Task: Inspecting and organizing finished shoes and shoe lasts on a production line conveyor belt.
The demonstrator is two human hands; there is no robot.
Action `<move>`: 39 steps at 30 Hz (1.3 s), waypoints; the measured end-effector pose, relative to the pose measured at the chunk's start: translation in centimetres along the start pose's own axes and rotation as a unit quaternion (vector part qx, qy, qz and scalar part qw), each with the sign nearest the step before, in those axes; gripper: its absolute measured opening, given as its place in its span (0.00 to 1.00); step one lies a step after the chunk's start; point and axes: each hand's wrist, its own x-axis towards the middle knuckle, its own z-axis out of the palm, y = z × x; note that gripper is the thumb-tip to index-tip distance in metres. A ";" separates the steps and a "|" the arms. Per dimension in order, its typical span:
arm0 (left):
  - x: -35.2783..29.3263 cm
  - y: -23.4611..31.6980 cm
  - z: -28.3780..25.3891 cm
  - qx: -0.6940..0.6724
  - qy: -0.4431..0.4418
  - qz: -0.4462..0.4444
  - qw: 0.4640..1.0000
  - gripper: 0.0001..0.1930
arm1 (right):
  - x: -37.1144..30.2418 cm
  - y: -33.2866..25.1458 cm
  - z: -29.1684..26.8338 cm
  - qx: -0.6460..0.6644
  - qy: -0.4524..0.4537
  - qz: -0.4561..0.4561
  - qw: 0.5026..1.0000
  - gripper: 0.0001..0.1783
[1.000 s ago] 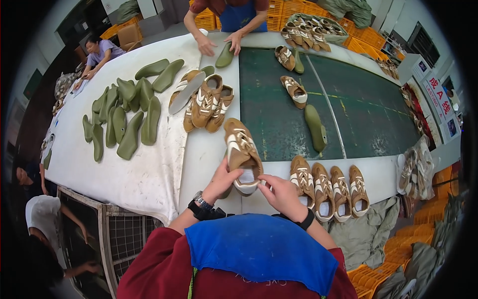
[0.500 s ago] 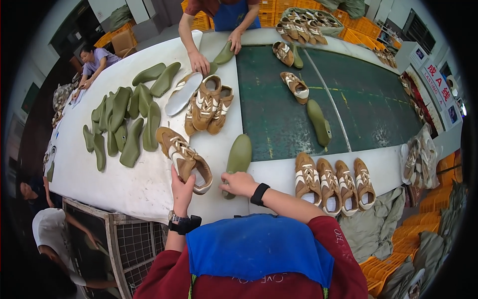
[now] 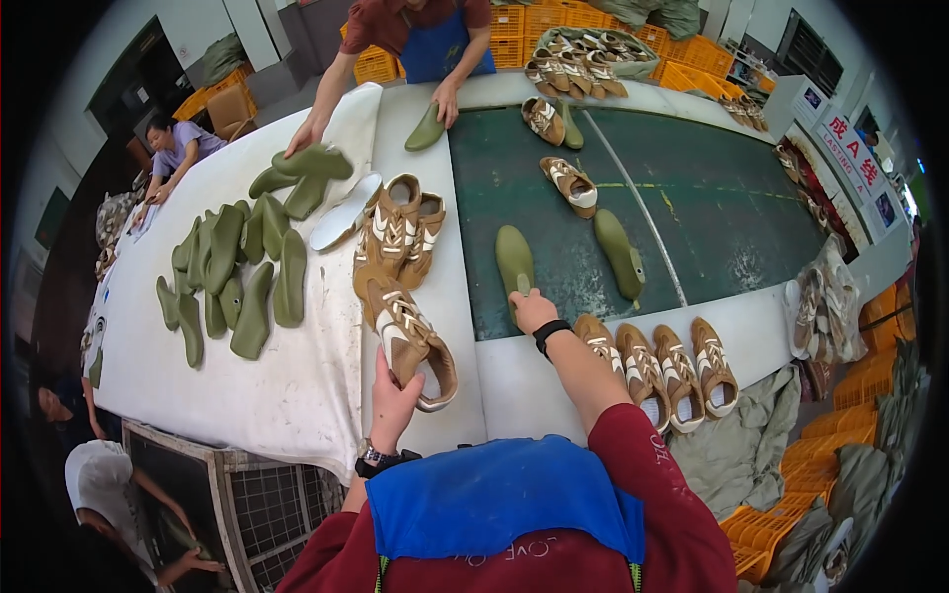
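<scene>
My left hand (image 3: 394, 407) grips a brown sneaker (image 3: 400, 334) with white stripes and laces, its open collar toward me. A group of similar brown sneakers (image 3: 391, 232) stands just beyond it. My right hand (image 3: 535, 312) has its fingers closed on the near end of an olive-green shoe last (image 3: 514, 259), which lies over the near left part of the green belt (image 3: 554, 222). Another green last (image 3: 620, 255) rests on the belt to the right, below a brown sneaker (image 3: 570, 186). Several more sneakers (image 3: 660, 371) stand in a row right of my right forearm.
A pile of green lasts (image 3: 227, 257) covers part of the white table (image 3: 148, 381) at left, with a silver sole-shaped piece (image 3: 341, 219) nearby. Across the table, a co-worker in a blue apron (image 3: 440, 49) handles lasts with both hands. Orange crates (image 3: 801, 484) stand at right.
My right hand has carried the last from the white table edge onto the green belt. The sneaker in my left hand has shifted slightly right. The co-worker's hand has moved to the pile's far lasts.
</scene>
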 end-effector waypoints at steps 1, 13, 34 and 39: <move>0.0 -0.5 0.3 0.000 -0.002 0.001 1.000 0.40 | -0.1 0.2 -0.2 0.000 0.001 0.001 1.000 0.15; 1.1 -2.3 0.3 0.002 -0.023 -0.044 0.999 0.38 | -8.6 -10.3 -12.5 0.065 -0.071 -0.234 0.967 0.21; 13.7 -3.4 -3.3 0.223 0.001 0.079 0.972 0.44 | 14.1 -2.2 -12.3 0.063 -0.011 -0.055 0.996 0.25; 23.6 -5.6 -6.4 0.300 0.049 0.089 0.949 0.51 | 18.8 -3.9 -7.4 0.117 -0.046 -0.014 0.992 0.31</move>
